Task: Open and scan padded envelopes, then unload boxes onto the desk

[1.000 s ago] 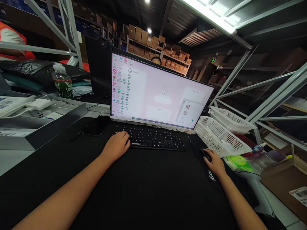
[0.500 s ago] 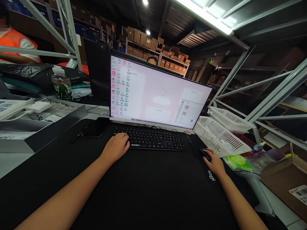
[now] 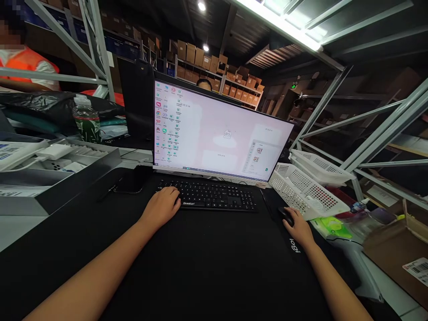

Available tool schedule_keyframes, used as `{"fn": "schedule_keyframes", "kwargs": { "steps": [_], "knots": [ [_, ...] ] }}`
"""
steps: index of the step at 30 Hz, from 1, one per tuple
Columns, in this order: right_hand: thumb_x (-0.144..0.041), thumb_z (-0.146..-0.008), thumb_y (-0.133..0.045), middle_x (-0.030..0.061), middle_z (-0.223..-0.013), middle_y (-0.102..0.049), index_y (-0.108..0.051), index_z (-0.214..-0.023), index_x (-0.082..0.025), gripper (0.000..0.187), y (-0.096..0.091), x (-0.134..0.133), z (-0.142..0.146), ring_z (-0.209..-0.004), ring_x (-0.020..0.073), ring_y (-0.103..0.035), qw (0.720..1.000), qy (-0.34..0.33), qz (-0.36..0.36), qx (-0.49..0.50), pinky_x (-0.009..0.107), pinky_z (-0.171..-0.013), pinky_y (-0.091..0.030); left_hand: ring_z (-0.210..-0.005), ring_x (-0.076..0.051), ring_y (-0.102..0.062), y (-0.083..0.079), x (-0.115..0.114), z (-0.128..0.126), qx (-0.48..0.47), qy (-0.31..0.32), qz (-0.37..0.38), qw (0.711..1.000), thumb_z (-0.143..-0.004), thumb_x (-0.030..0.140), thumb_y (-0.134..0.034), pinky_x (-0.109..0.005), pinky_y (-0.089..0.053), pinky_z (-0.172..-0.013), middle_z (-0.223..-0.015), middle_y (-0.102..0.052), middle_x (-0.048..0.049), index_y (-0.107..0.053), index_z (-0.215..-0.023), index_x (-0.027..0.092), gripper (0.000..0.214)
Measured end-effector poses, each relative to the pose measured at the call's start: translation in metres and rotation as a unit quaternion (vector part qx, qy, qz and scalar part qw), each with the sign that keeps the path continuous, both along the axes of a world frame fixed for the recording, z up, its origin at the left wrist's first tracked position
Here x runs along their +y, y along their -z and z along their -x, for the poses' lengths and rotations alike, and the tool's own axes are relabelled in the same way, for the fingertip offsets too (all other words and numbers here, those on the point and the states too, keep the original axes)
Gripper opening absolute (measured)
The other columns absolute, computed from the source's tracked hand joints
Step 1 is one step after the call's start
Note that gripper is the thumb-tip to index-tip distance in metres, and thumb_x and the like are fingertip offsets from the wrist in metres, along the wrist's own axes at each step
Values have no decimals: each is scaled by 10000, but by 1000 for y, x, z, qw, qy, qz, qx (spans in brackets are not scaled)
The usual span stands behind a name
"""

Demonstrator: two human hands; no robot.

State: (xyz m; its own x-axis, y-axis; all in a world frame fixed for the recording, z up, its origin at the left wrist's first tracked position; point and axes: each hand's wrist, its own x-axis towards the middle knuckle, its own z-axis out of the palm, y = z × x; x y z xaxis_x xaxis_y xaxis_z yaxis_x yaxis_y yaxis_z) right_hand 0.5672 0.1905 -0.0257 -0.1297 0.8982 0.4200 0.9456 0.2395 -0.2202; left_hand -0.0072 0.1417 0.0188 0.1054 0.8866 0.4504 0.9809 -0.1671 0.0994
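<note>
My left hand (image 3: 161, 205) rests on the left end of a black keyboard (image 3: 210, 195), fingers laid over the keys and holding nothing. On the right, my right hand (image 3: 299, 226) is closed over a black computer mouse (image 3: 286, 216), which sits on a black desk mat (image 3: 207, 258). Behind the keyboard stands a wide monitor (image 3: 217, 120) showing a pale pink desktop, icons down its left side and a small window at lower right. A dark phone (image 3: 130, 180) lies on the mat to the left of the keyboard.
White perforated baskets (image 3: 301, 189) stand right of the monitor. A grey handheld scanner (image 3: 359, 267) and a cardboard box (image 3: 397, 249) are at far right. Left are a grey divided tray (image 3: 76, 180) and a bottle (image 3: 86, 120). A person in an orange vest (image 3: 26, 67) is beyond the rack.
Both hands keep their places on the keyboard and mouse. The person in the orange vest shows slightly farther right, and the head behind the monitor has shifted left.
</note>
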Motion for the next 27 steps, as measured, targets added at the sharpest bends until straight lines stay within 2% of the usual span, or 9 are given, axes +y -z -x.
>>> {"fn": "schedule_keyframes", "kwargs": {
  "steps": [13, 27],
  "knots": [
    [-378, -926, -511, 128, -1413, -522, -562, -1378, -223, 480, 5, 6, -2, -1295, 299, -558, 1000, 8, -8, 16, 482, -1076, -498, -1157, -326, -641, 1, 1, 1, -13, 6, -7, 1000, -947, 323, -386, -483, -547, -964, -1222, -693, -175, -708, -1085, 145, 393],
    [-376, -904, -535, 121, -1390, -546, -580, -1358, -227, 481, 0, 4, 1, -1290, 290, -574, 1000, 8, 4, 26, 439, -1037, -519, -1128, -322, -641, -1, 0, 0, -14, 7, -2, 1000, -969, 350, -353, -484, -535, -959, -1199, -693, -170, -706, -1076, 135, 427]
  ]
}}
